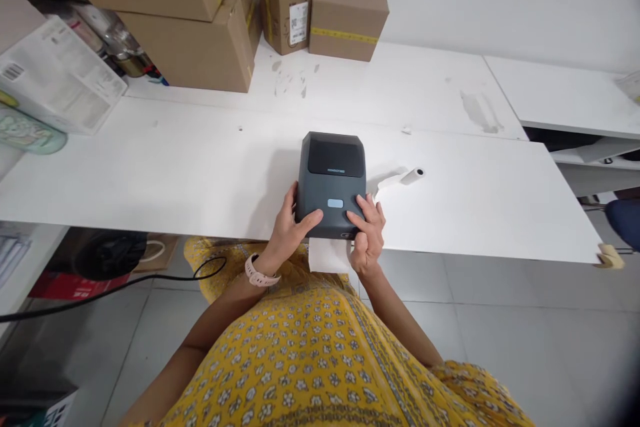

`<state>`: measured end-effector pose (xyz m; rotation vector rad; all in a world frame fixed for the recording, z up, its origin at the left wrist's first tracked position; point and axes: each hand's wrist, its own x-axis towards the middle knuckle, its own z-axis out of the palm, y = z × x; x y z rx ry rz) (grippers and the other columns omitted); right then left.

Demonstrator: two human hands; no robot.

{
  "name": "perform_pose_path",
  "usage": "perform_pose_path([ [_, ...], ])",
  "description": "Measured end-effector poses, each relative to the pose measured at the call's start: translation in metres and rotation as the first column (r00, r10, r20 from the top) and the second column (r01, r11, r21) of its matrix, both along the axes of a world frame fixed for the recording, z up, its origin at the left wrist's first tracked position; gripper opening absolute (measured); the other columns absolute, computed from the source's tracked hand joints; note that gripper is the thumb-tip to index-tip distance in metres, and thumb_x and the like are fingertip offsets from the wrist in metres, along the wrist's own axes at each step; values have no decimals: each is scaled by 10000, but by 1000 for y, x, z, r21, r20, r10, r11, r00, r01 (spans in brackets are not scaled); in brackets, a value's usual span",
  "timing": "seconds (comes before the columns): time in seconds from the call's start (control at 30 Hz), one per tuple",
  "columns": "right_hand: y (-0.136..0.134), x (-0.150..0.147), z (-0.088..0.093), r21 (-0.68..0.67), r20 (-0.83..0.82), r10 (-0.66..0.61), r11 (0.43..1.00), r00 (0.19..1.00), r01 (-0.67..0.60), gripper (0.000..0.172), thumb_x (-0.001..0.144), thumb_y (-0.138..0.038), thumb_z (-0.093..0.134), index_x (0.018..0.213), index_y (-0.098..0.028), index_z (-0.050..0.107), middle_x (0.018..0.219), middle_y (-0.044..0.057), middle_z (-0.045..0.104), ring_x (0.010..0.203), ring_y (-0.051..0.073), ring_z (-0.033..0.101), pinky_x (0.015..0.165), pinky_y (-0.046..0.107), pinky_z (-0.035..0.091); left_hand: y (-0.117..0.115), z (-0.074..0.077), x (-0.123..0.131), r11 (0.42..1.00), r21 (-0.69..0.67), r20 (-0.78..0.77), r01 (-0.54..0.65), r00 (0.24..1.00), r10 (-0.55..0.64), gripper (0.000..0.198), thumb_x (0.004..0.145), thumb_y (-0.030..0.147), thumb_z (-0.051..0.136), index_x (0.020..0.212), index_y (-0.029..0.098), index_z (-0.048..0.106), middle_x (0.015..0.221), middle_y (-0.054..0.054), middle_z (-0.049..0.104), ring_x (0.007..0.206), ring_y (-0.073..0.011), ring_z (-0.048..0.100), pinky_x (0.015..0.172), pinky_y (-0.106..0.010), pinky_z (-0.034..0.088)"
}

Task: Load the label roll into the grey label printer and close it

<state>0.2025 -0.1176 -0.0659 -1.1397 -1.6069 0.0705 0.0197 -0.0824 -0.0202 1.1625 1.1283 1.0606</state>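
A dark grey label printer [333,190] with a black window and a pale blue button sits at the front edge of the white table. My left hand [290,227] grips its left side, the thumb resting on the top near the front corner. On the right side my right hand [367,230] holds it, with fingertips on the casing. A strip of white paper [327,255] hangs from the printer's front between my hands. To the right lies a small white paper roll [413,176], its loose end trailing toward the printer.
Cardboard boxes [190,47] are stacked at the back left, with two smaller boxes [347,20] by the wall. A white printed carton [60,77] stands at the far left. A black cable [100,293] runs below the table's left front. The white table [480,207] extends right.
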Motion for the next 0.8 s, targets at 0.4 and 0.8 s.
perform_pose_path([
  [0.4,-1,-1,19,-38,-2,-63,997,998,63,344,1029,-233,385,1147,-312,698,1392,12,668,1409,255,551,1252,633,225,-25,-16,-24,995,82,-139,-58,988,69,823,861,550,729,1534,242,369,1581,-158,441,1431,-304,465,1147,-475,430],
  [0.8,4,-13,34,-133,30,-61,989,998,65,344,1054,-319,367,1119,-312,705,1326,-2,706,1407,234,516,1241,582,220,-57,-24,-10,872,-311,173,379,924,-340,443,727,546,835,821,125,734,775,-37,706,706,-163,595,724,-308,469],
])
